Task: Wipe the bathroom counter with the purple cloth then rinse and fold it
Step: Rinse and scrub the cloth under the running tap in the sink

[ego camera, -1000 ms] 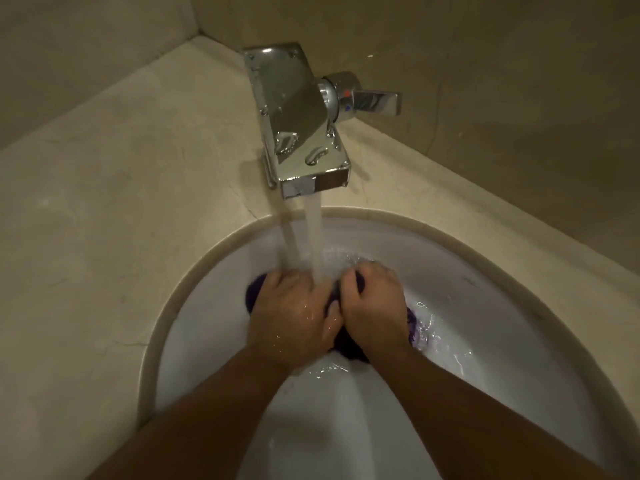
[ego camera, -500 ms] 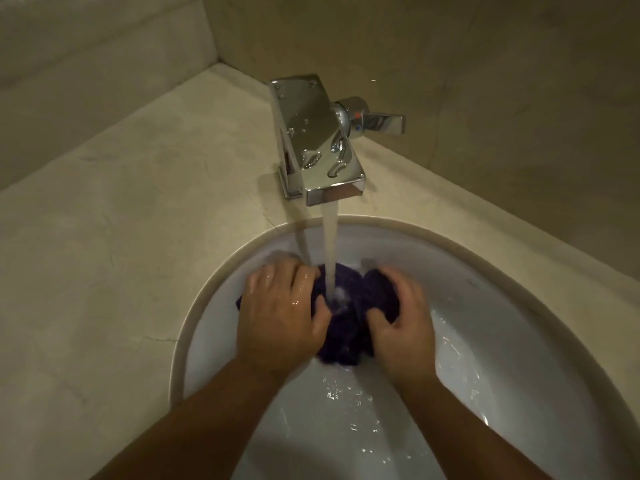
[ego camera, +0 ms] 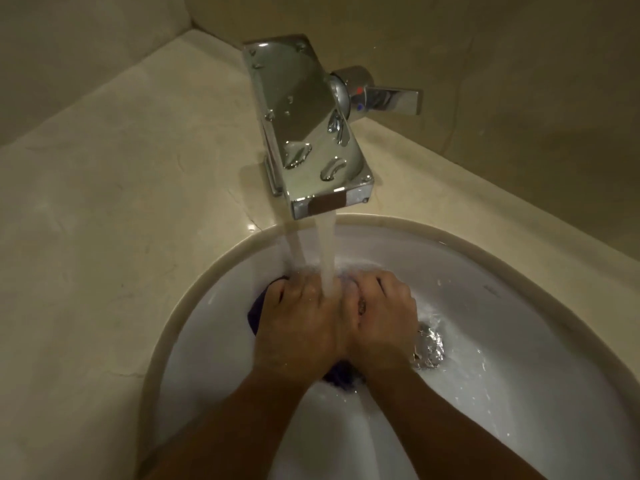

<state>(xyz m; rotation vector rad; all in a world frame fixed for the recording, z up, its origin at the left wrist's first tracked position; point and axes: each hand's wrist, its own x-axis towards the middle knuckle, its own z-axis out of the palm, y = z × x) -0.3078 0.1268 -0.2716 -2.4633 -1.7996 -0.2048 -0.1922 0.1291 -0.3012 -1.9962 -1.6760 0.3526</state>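
Compared with half a second ago, the two hands are no longer held apart with the cloth exposed between them. The left hand (ego camera: 301, 327) and the right hand (ego camera: 384, 323) are now pressed side by side, thumbs touching, and most of the purple cloth (ego camera: 258, 315) is covered by them. The water stream (ego camera: 327, 254), which was falling on bare fabric, is now broken on the knuckles where the hands meet. The fingers of both hands are curled down over the bundle, so that it is gripped and squeezed against the far wall of the sink (ego camera: 519, 323).

The cloth is bunched into a wet wad inside the basin, directly below the spout of the faucet (ego camera: 311, 133). Only two dark patches of it are seen: one edge left of the left hand, and a lump between the wrists. Its colour is read as very deep purple, nearly black in this dim light. Water is seen pooling and swirling at the drain (ego camera: 429, 348), just right of the right hand. The counter (ego camera: 104, 202) is seen around the basin.
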